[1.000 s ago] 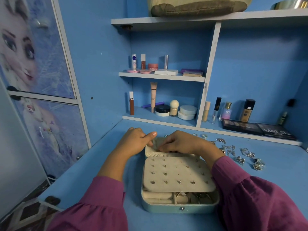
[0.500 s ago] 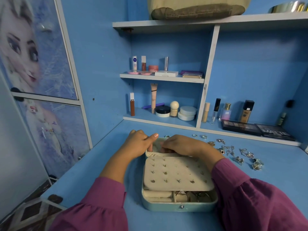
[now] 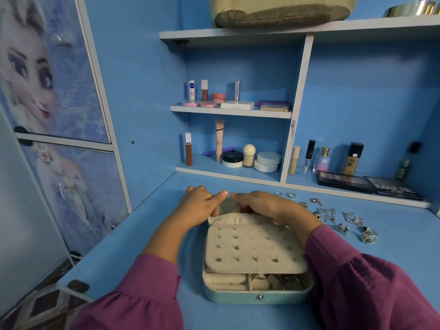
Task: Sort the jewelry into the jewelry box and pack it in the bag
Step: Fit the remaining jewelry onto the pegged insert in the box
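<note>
A light blue jewelry box (image 3: 257,295) sits open on the near middle of the blue worktop (image 3: 142,246), its small metal clasp facing the near edge. A cream padded earring panel (image 3: 254,248), studded with rows of small earrings, lies tilted over most of the box, and only the near strip of compartments shows beneath it: cream ring rolls (image 3: 225,279) on the left and a tangle of metal pieces in a compartment on the right.

Both hands are at the far edge of the box. The left hand (image 3: 198,204) has its fingers curled down over the far left corner of the panel, with the index finger stretched out toward the other hand. The right hand (image 3: 259,204) lies arched over the far edge, fingers bent downward behind the panel; what the fingertips grip is hidden, so I cannot tell whether it holds anything. The two hands nearly touch at the fingertips. Purple sleeves (image 3: 371,287) cover both forearms.

To the right of the box, loose silver jewelry (image 3: 333,217) is scattered on the worktop: rings farther back, chains and larger pieces nearer the right edge, all apart from the box.

A beige bag (image 3: 281,10) rests on the top shelf (image 3: 238,34) above. Cosmetics bottles and jars line the lower shelves, and two dark eyeshadow palettes (image 3: 369,184) lie at the far right.
</note>
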Available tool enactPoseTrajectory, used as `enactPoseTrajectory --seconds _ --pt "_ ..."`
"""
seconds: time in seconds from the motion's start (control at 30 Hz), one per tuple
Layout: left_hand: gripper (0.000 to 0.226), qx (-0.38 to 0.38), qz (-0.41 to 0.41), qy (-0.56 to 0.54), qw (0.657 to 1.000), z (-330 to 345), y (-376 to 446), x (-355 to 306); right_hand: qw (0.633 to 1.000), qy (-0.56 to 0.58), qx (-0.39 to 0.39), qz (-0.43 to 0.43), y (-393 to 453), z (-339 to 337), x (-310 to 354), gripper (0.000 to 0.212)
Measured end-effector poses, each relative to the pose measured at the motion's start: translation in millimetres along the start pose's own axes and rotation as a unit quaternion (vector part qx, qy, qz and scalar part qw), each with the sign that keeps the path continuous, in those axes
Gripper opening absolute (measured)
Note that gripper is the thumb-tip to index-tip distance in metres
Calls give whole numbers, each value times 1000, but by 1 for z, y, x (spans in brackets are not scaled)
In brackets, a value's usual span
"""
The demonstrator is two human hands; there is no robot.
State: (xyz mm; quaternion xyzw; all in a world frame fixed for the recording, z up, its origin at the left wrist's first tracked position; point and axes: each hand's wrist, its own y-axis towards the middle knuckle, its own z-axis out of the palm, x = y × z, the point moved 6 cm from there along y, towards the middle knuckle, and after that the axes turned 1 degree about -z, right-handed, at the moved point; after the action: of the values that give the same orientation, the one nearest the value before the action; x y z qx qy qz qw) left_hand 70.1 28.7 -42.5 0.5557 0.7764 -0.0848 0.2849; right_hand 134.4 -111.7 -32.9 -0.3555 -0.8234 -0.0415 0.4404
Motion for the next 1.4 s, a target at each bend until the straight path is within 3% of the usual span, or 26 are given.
enactPoseTrajectory --seconds 0.17,0.47,0.67,0.9,1.03,1.2,1.4 --pt "46 4 7 -53 999 0 -5 -10 999 1 -43 -17 3 -7 0 49" --pt "61 53 13 -41 998 6 -8 -17 1000 1 -7 -12 2 -3 -2 48" --pt "61 -27 0 -24 999 -5 -3 -4 1000 16 4 25 5 1 -8 51" --pt "66 4 13 -1 1000 4 0 -4 999 8 14 38 4 3 -9 62" --pt "63 -20 16 -5 1000 1 0 -3 999 23 -7 37 5 0 -9 47" --pt "66 -29 9 36 999 1 1 -1 1000 9 3 20 3 2 -4 50" --pt "67 -19 4 9 1000 1 0 -2 999 4 39 16 -2 4 -2 51"
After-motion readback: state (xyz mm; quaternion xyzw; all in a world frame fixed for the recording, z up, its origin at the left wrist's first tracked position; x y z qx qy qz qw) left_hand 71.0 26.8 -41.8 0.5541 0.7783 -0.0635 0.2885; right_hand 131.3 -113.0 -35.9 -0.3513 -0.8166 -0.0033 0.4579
